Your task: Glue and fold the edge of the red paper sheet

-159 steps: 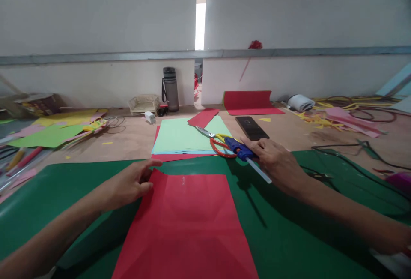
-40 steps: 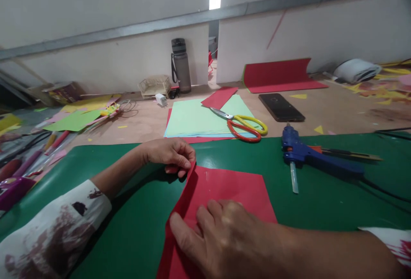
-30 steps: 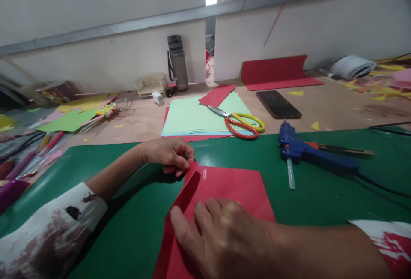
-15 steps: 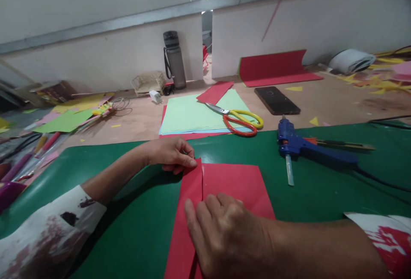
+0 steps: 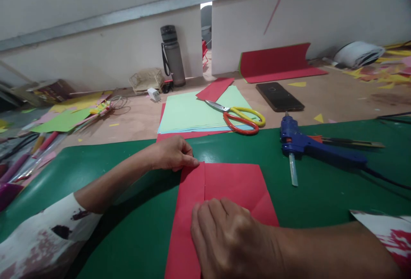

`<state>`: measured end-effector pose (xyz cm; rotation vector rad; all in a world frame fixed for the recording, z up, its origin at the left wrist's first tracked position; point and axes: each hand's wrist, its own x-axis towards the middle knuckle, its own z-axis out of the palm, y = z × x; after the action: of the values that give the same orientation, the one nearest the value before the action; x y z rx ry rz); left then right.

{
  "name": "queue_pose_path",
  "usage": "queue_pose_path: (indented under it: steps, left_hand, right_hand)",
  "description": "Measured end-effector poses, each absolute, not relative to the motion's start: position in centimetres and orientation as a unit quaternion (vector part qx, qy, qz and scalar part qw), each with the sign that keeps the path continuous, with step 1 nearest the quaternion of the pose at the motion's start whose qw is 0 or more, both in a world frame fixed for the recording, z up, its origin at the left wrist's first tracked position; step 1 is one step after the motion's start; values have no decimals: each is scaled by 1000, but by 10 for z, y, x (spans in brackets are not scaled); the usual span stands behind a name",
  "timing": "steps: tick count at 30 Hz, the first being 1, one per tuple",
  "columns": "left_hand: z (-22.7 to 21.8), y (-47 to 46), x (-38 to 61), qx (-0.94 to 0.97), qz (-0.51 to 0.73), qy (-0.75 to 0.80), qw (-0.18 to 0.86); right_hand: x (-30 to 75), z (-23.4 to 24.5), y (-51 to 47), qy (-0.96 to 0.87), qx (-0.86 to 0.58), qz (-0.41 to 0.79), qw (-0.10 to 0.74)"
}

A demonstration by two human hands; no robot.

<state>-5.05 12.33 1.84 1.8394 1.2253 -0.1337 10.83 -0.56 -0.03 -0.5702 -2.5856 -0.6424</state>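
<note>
A sheet of red paper (image 5: 236, 180) lies on the green mat (image 5: 141, 210), its left side folded over into a long flap with the edge running down the sheet. At the flap's top end, my left hand (image 5: 175, 154) is closed, with the thumb on top of the paper and the other fingers curled under or behind it. Lower down, my right hand (image 5: 226, 238) rests on the flap's edge with its fingers curled together. It hides the lower part of the sheet; whether it pinches the flap or only presses it does not show.
Beyond the sheet are scissors (image 5: 240, 118) on a stack of pale green paper (image 5: 183, 112). A blue glue gun (image 5: 295, 137) lies at right, its cord trailing off the edge. Further back are a phone (image 5: 279, 97), a grey bottle (image 5: 175, 60) and folded red card (image 5: 276, 62).
The flap, slightly raised before with a gap under its edge, now lies flatter against the sheet. My left thumb has moved slightly right along with the flap's top corner.
</note>
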Motion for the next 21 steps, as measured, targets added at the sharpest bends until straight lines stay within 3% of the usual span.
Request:
queue_pose_path:
  steps: [21]
  left_hand:
    - [11, 118, -49, 797, -36, 493, 346]
  right_hand:
    - [110, 1, 1, -947, -161, -217, 174]
